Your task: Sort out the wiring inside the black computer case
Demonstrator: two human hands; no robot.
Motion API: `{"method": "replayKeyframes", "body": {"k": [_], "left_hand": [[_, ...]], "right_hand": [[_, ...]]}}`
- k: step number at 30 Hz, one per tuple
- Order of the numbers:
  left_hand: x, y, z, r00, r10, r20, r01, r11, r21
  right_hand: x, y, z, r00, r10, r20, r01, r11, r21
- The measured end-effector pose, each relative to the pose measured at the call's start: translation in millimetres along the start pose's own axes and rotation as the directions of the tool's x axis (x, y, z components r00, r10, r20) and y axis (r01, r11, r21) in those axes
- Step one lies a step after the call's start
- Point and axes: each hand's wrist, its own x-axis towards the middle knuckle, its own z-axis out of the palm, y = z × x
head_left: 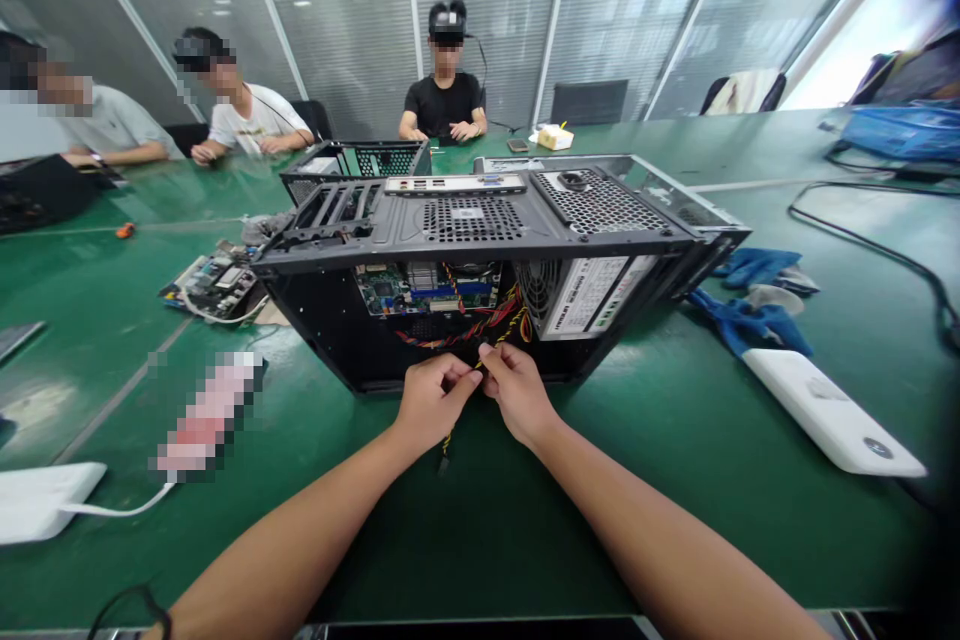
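An open black computer case point(465, 220) lies on the green table with its open side toward me. Inside it show a motherboard point(427, 288), a power supply point(592, 295) with a white label, and bundled coloured wires point(480, 328). At the near edge of the opening, my left hand point(435, 395) and my right hand point(517, 390) pinch a twisted black-and-yellow power cable point(448, 440) with fingers almost touching. The cable's dark connector point(443, 465) dangles below my left hand. What exactly lies between the fingertips is partly hidden.
Left of the case lie a loose circuit board point(214, 282), a pixelated phone point(210, 415) and a white power bank point(45, 500). On the right are another white power bank point(832, 410) and blue gloves point(757, 310). Another case frame point(360, 158) stands behind; several people sit across the table.
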Motion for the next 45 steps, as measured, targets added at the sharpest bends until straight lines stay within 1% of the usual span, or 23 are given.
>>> {"method": "replayKeyframes", "body": {"k": [6, 17, 20, 23, 26, 34, 41, 45], "left_hand": [[0.1, -1.8, 0.6, 0.998, -0.048, 0.032, 0.049, 0.998, -0.04], [4.4, -2.1, -1.7, 0.975, -0.143, 0.17, 0.168, 0.975, -0.143], [4.9, -2.2, -1.7, 0.978, -0.151, 0.146, 0.173, 0.973, -0.153], [4.1, -1.1, -1.3, 0.99, -0.115, 0.076, 0.124, 0.984, -0.129], [2.8, -0.2, -0.8, 0.995, -0.085, 0.048, 0.089, 0.99, -0.106], [2.1, -1.3, -0.3, 0.994, -0.098, 0.052, 0.102, 0.99, -0.101], [1.7, -0.2, -2.5, 0.986, -0.133, 0.1, 0.142, 0.986, -0.089], [1.3, -2.1, -2.5, 0.978, -0.161, 0.134, 0.176, 0.978, -0.109]], "right_hand": [[1.2, 0.2, -2.0, 1.0, -0.001, 0.026, 0.001, 1.0, -0.01], [1.1, -1.3, -1.7, 0.999, -0.001, 0.034, 0.002, 0.999, -0.044], [0.8, -2.1, -0.9, 1.0, 0.002, 0.028, -0.001, 1.0, -0.031], [-0.2, -3.4, 0.5, 1.0, 0.001, 0.023, 0.0, 0.999, -0.044], [-1.3, -4.5, 1.4, 0.999, -0.005, 0.032, 0.008, 0.997, -0.08], [-1.1, -3.5, 0.3, 1.0, -0.005, 0.027, 0.008, 0.995, -0.098], [-1.2, -3.3, 1.0, 0.999, -0.021, 0.024, 0.024, 0.991, -0.133], [-1.5, -3.6, 1.1, 1.0, -0.021, 0.02, 0.023, 0.99, -0.138]]}}
